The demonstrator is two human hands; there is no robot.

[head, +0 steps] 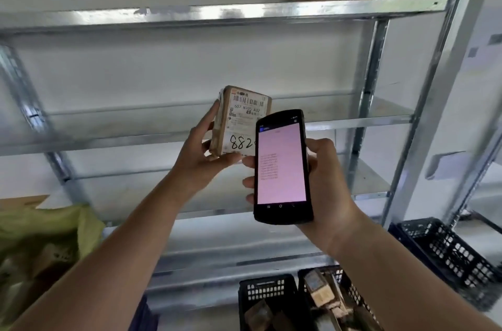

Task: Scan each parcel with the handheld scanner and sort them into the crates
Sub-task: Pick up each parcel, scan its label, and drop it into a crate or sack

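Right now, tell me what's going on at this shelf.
A person is scanning parcels. The left hand holds a small brown parcel up with its barcode label facing the camera, and the right hand grips the handheld scanner just in front of it, screen lit. Black crates below already hold a few parcels; another crate sits to the right. This parcel is not yet sorted.

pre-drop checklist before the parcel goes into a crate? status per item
1. Parcel held: ok, left hand grips its side and bottom.
2. Scanner held: ok, right hand wraps it.
3. Label faces the camera: ok, barcode visible; the scanner covers the label's lower right corner.
4. Scan registered: cannot tell, screen text unreadable.
5. Target crate: cannot tell.
6. Room in crates: middle crate holds parcels; right crate interior partly hidden.
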